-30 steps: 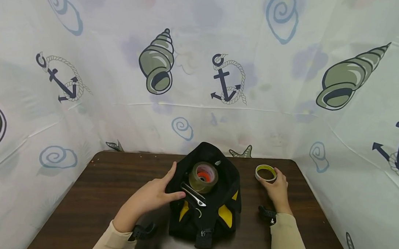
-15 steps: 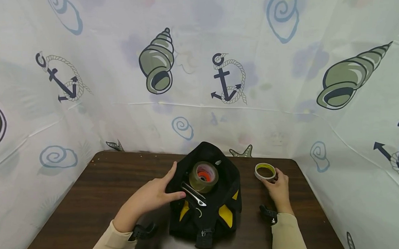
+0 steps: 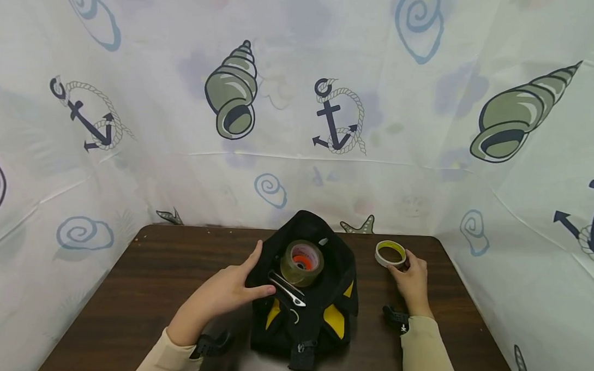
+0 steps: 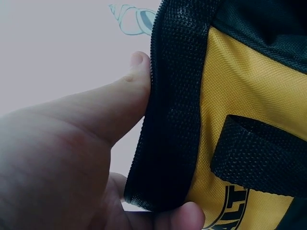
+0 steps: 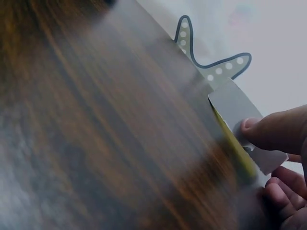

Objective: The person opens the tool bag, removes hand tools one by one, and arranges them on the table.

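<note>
A black and yellow tool bag [image 3: 317,322] stands at mid-table with its mouth open. My left hand [image 3: 226,292] grips its left rim; in the left wrist view the thumb lies along the zip edge and fingertips curl round the lower end. Inside the bag sits a roll of brownish packing tape [image 3: 290,273], and beside it a slim black and silver object [image 3: 293,298]. To the right, my right hand [image 3: 414,279] pinches a narrow roll of white tape [image 5: 235,103] with a yellow inner ring, thumb on the outer face. Whether this roll touches the table cannot be told.
The dark wooden table [image 3: 176,268] extends on both sides of the bag. A patterned cloth [image 3: 290,98] with shells and anchors hangs behind and at both sides. A zip tab [image 3: 302,355] hangs off the bag's front.
My right hand has shifted the white tape roll slightly left and away from me, and its hold now sits at the roll's near right edge. The left hand and bag look unmoved.
</note>
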Demonstrator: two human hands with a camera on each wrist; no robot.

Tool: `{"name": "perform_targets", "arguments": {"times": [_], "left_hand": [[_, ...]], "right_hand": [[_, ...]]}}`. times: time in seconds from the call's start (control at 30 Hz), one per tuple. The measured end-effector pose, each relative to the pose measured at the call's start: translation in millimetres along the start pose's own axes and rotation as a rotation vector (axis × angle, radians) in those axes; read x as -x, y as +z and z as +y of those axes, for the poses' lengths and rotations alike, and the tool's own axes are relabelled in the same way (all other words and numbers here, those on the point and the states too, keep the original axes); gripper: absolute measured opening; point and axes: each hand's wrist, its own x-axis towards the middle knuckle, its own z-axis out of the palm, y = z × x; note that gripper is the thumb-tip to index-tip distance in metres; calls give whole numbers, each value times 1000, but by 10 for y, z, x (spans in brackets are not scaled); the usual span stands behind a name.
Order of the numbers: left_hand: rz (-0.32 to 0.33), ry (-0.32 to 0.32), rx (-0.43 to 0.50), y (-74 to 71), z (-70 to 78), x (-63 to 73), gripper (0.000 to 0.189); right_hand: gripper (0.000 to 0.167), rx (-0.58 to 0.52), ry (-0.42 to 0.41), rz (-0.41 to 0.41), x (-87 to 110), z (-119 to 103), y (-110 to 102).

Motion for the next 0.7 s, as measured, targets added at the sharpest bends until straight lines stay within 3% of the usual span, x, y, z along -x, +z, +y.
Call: {"name": "perform_targets", "arguments": {"times": [0.7], "left_hand": [[5, 2, 9, 1, 7, 17, 113]], "right_hand": [[64, -133, 64, 46, 30, -20, -3]]}}
